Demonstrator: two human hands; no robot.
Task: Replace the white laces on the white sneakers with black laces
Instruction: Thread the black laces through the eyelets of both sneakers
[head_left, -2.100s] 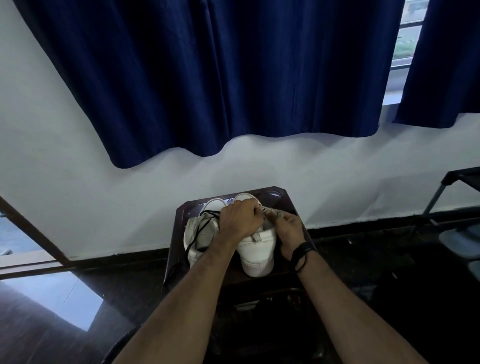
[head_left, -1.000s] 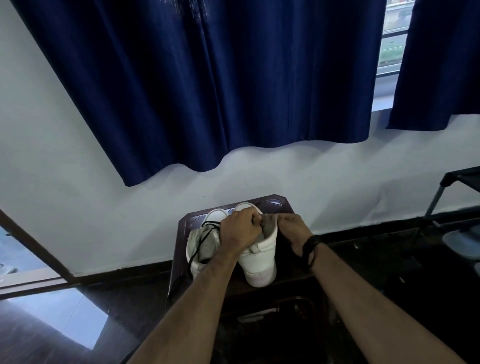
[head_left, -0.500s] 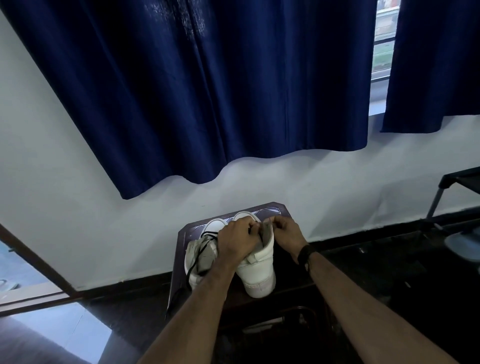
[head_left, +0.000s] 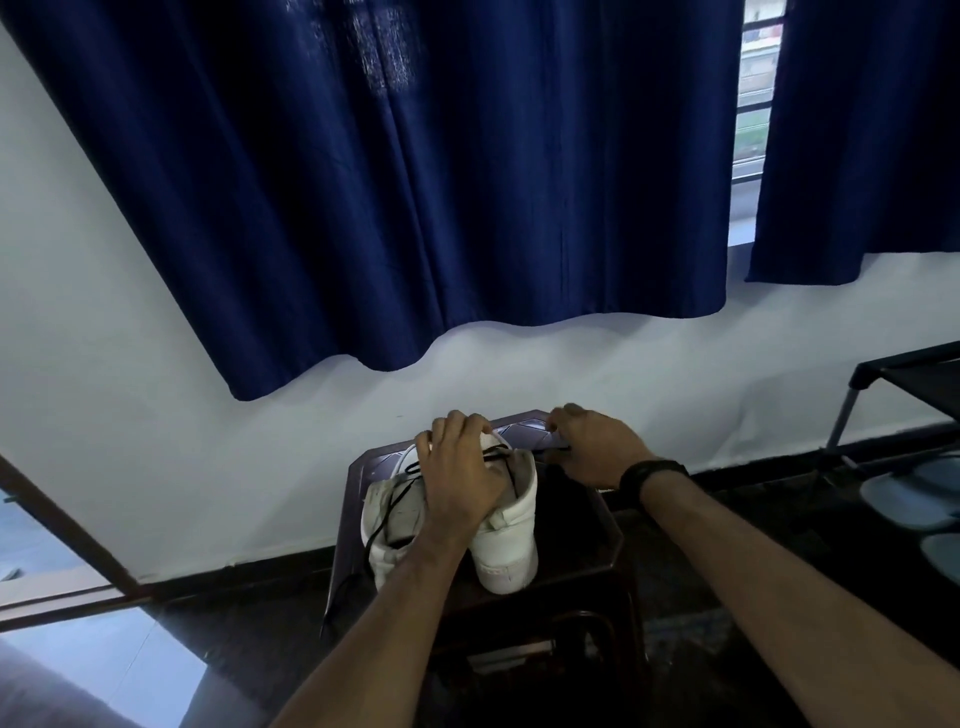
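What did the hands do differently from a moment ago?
The right hand moved away from the right sneaker toward the right, drawing a black lace out taut between the two hands. The left hand stayed on top of that sneaker, holding it down. Both sneakers stayed side by side on the dark stool, and the left sneaker kept its black lace.

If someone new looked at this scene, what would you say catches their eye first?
A big navy curtain fills the upper half against a pale wall. Low in the middle, two white sneakers sit on a dark stool; the left hand rests on them while the right hand pulls a black lace sideways.
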